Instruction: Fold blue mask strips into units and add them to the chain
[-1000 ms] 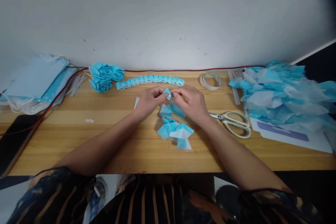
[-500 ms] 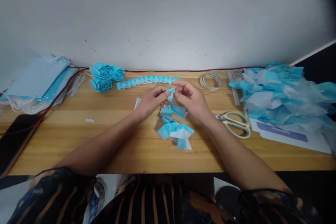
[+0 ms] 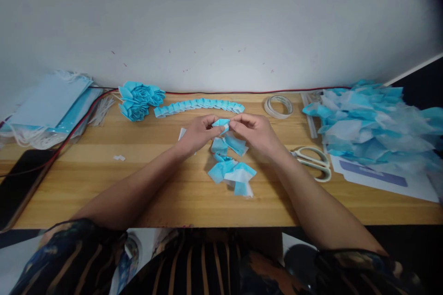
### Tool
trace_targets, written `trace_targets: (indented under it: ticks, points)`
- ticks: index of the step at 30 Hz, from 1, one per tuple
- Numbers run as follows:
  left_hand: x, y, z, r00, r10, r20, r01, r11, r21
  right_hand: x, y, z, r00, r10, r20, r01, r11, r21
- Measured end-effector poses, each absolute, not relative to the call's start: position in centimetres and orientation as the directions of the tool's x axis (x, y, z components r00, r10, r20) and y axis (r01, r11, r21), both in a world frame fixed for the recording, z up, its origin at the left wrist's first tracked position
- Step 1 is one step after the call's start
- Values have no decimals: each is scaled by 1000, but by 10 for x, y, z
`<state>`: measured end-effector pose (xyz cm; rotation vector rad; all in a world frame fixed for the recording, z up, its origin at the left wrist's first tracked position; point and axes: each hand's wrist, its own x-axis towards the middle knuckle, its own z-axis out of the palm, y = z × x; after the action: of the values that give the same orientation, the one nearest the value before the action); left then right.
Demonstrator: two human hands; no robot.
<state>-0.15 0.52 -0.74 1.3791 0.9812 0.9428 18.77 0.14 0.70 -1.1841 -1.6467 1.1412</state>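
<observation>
Between my two hands is a small folded piece of blue-and-white fabric point(image 3: 220, 123). My left hand point(image 3: 200, 132) pinches its left side, thumb in front. At its right edge, my right hand point(image 3: 254, 131) closes thumb and fingertips on it. Just below lie several loose blue and white fabric pieces point(image 3: 238, 173) on the table. Behind my hands a curved row of folded blue pieces point(image 3: 199, 105) stretches along the table. A white scrap point(image 3: 182, 133) is partly hidden by my left hand.
Blue fabric roses point(image 3: 138, 99) and a stack of face masks point(image 3: 51, 103) are at the left, near a phone point(image 3: 20, 184). To the right are a tape roll point(image 3: 278, 107), scissors point(image 3: 314, 162) and a fabric heap point(image 3: 374, 124). A red-black cable point(image 3: 242, 91) follows the wall.
My right fingers have come down from a raised position onto the piece's right edge. The held piece now shows a broader blue folded face, and the far row's right end is uncovered.
</observation>
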Motion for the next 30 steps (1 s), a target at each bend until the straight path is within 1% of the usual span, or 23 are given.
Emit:
trace_targets:
  ticks: [4, 9, 10, 12, 14, 16, 18, 21, 25, 30]
  points:
    - [0, 4, -9, 324, 946, 0, 63, -21, 998, 191, 3, 9, -264, 960, 96, 305, 178, -936]
    - [0, 7, -14, 313, 949, 37, 48, -55, 997, 194, 5, 8, -289, 954, 76, 293, 164, -942]
    - [0, 9, -16, 278, 958, 65, 32, -77, 997, 194, 5, 7, -277, 957, 86, 291, 169, -942]
    - [-1, 10, -16, 139, 977, 159, 28, -165, 986, 193, 5, 5, -236, 965, 114, 285, 181, -941]
    - [-1, 7, -14, 16, 958, 288, 119, -288, 950, 189, 4, 4, -176, 975, 139, 273, 184, -944]
    - [0, 3, -11, 17, 908, 419, 260, -409, 875, 186, 3, 2, -122, 980, 159, 265, 186, -946]
    - [1, -1, -8, 102, 864, 493, 353, -495, 794, 182, 2, 2, -90, 980, 178, 262, 195, -945]
    - [3, -4, -8, 171, 848, 502, 402, -525, 750, 179, -1, 2, -81, 976, 202, 247, 216, -945]
    - [3, -1, -11, 152, 864, 480, 438, -494, 751, 176, -4, 2, -93, 974, 207, 238, 224, -945]
    - [2, 0, -13, 136, 880, 455, 427, -467, 775, 173, -5, 0, -93, 967, 236, 257, 252, -933]
